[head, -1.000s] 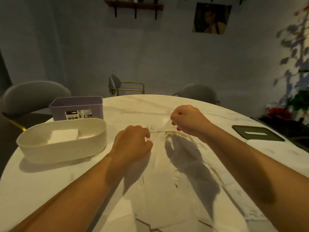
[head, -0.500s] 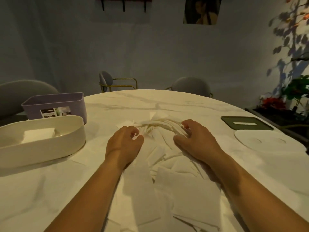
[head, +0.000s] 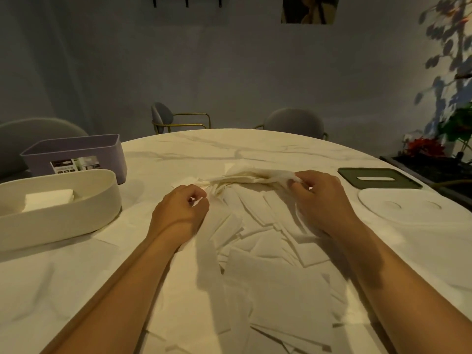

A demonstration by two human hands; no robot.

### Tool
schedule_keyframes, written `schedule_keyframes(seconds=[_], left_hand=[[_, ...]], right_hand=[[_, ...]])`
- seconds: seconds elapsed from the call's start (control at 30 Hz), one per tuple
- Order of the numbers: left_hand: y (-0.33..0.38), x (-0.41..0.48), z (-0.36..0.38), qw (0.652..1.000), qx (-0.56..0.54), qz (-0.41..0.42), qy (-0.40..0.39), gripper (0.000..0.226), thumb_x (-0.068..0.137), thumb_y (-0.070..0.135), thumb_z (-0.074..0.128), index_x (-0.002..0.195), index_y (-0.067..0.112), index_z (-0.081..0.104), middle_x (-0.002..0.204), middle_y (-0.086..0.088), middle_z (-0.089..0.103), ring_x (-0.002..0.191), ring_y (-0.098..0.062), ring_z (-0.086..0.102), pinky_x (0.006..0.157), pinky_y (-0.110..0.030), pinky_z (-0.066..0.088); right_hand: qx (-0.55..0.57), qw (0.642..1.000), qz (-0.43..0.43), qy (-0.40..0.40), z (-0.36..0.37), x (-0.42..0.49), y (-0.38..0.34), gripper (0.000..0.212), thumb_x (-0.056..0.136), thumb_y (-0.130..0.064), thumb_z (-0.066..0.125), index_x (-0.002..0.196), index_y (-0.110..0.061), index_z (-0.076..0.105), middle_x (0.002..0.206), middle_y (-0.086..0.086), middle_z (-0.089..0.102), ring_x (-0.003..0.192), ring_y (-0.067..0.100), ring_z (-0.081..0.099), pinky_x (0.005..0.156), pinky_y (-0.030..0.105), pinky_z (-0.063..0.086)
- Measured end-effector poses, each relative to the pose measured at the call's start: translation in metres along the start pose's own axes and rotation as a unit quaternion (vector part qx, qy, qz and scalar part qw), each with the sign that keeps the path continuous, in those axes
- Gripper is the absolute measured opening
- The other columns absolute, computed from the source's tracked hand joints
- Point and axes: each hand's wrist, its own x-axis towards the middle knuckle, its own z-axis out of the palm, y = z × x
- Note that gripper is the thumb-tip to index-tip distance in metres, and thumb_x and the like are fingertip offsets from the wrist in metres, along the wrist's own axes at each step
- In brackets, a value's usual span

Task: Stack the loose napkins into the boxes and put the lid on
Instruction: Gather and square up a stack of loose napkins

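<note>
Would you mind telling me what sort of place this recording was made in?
Probably a home dining room: a round marble-look table, padded chairs with gold frames round it, and a picture on the wall, with potted plants to one side.

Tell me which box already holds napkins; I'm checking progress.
The cream oval box: a folded white napkin stack lies inside it. The purple box behind it shows none from this angle.

The left edge crops the cream box (head: 63,221); the purple box label (head: 76,164) is illegible.
</note>
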Motion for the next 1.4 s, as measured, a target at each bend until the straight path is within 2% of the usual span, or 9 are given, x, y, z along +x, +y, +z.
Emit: schedule_keyframes(seconds=[0.27,0.47,0.67,0.83,0.9,1.0,1.1,1.23,1.4], left_hand=[[0.004,-0.006,-0.006,0.999,0.004,0.022,-0.027,0.016,0.088,0.027,0.055,0.077,0.038,0.057,0.09,0.018,0.06,0.089,-0.011,0.056,0.083,-0.034,0.045],[0.006,-0.007,-0.009,0.999,-0.011,0.025,-0.042,0.018,0.073,0.042,0.045,0.08,0.036,0.06,0.09,0.015,0.063,0.088,-0.011,0.058,0.085,-0.039,0.049],[0.013,-0.004,-0.006,0.999,0.035,0.022,-0.001,0.021,0.092,0.022,0.058,0.113,0.026,0.058,0.12,0.004,0.056,0.092,-0.009,0.048,0.089,-0.024,0.039],[0.045,-0.019,-0.008,0.988,-0.092,0.119,0.046,0.021,0.092,0.012,0.059,0.1,0.032,0.057,0.11,0.01,0.059,0.097,-0.006,0.055,0.087,-0.017,0.048],[0.06,-0.028,-0.008,0.964,-0.247,0.097,0.004,0.016,0.093,0.017,0.059,0.092,0.033,0.059,0.1,0.012,0.063,0.091,-0.002,0.06,0.071,-0.013,0.051],[0.075,-0.039,-0.005,0.895,-0.436,-0.036,-0.092,0.019,0.085,0.043,0.06,0.096,0.027,0.061,0.103,0.0,0.068,0.094,-0.014,0.065,0.081,-0.029,0.054],[0.083,-0.046,-0.006,0.804,-0.55,-0.15,-0.17,0.061,0.065,0.061,0.051,0.101,0.014,0.069,0.105,-0.012,0.071,0.096,-0.023,0.067,0.092,-0.039,0.051],[0.082,-0.044,-0.01,0.701,-0.657,-0.234,-0.148,0.048,0.082,0.047,0.056,0.091,0.003,0.073,0.101,-0.019,0.071,0.086,-0.03,0.066,0.091,-0.045,0.05],[0.071,-0.04,-0.015,0.667,-0.684,-0.277,-0.101,0.04,0.092,0.03,0.042,0.09,0.005,0.073,0.086,-0.013,0.073,0.075,-0.031,0.067,0.081,-0.041,0.051]], right_hand=[[0.038,0.999,-0.021,-0.014,-0.003,0.003,-0.002,0.032,0.097,-0.038,0.045,0.109,-0.016,0.064,0.097,-0.002,0.061,0.08,0.01,0.054,0.08,0.028,0.041],[0.138,0.985,0.027,0.099,-0.011,0.005,-0.007,0.025,0.101,-0.032,0.039,0.083,-0.02,0.052,0.081,-0.009,0.054,0.074,0.011,0.054,0.064,0.016,0.045],[0.393,0.896,0.197,0.06,-0.017,0.004,-0.004,0.022,0.088,-0.027,0.051,0.095,-0.006,0.053,0.119,0.034,0.055,0.082,0.033,0.053,0.092,0.065,0.044],[0.412,0.903,0.115,0.043,-0.016,0.005,-0.007,0.026,0.09,-0.014,0.06,0.115,-0.019,0.056,0.099,0.001,0.065,0.091,0.026,0.065,0.078,0.035,0.058],[0.321,0.946,0.029,0.042,-0.012,-0.004,-0.02,0.027,0.089,-0.011,0.062,0.101,-0.034,0.055,0.087,-0.018,0.06,0.085,0.013,0.062,0.062,0.016,0.054],[0.211,0.969,-0.125,-0.025,-0.002,-0.023,-0.036,0.036,0.086,0.0,0.06,0.079,-0.036,0.06,0.073,-0.02,0.064,0.072,0.001,0.061,0.06,0.013,0.05],[0.176,0.958,-0.191,-0.126,0.012,-0.035,-0.044,0.036,0.085,0.005,0.054,0.095,-0.024,0.072,0.088,-0.012,0.071,0.088,0.01,0.067,0.078,0.033,0.056],[0.032,0.952,-0.284,-0.105,0.022,-0.036,-0.048,0.037,0.08,-0.016,0.066,0.116,-0.024,0.068,0.115,-0.005,0.068,0.11,0.017,0.06,0.096,0.039,0.047],[0.009,0.958,-0.243,-0.154,0.018,-0.036,-0.046,0.066,0.084,-0.019,0.071,0.133,-0.05,0.04,0.142,-0.024,0.041,0.132,0.003,0.037,0.111,0.032,0.035]])
